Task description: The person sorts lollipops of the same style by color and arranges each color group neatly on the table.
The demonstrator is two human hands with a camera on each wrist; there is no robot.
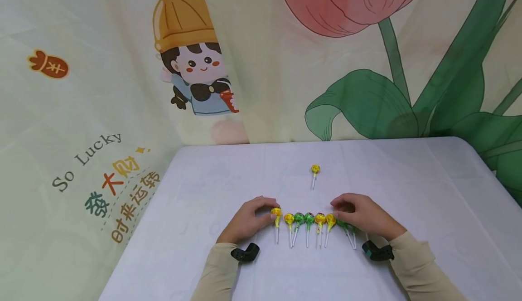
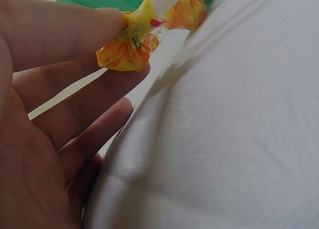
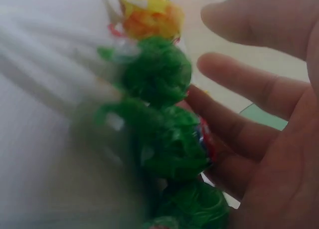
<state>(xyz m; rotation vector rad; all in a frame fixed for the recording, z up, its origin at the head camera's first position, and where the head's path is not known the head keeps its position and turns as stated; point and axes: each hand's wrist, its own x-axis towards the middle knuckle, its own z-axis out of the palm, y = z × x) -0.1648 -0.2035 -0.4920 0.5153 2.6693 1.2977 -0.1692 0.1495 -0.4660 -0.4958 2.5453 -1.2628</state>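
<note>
At the left end of a row of lollipops, my left hand [image 1: 248, 220] pinches a yellow-wrapped lollipop [image 1: 276, 211] between thumb and fingers. The left wrist view shows its yellow wrapper [image 2: 122, 57] at the fingertips. Beside it, with a small gap, lie a yellow lollipop [image 1: 289, 219], two green ones [image 1: 309, 219] and two more yellow ones [image 1: 320, 219], sticks toward me. My right hand [image 1: 364, 214] is at the right end, partly covering green lollipops [image 1: 341, 223]. In the right wrist view its fingers spread loosely alongside green wrappers [image 3: 157, 72], thumb apart from the fingers.
A single yellow lollipop [image 1: 315, 169] lies farther back on the white-covered table [image 1: 228, 174]. Behind the table hangs a printed curtain [image 1: 265, 65] with a flower and a cartoon figure. Black bands [image 1: 245, 253] circle both wrists.
</note>
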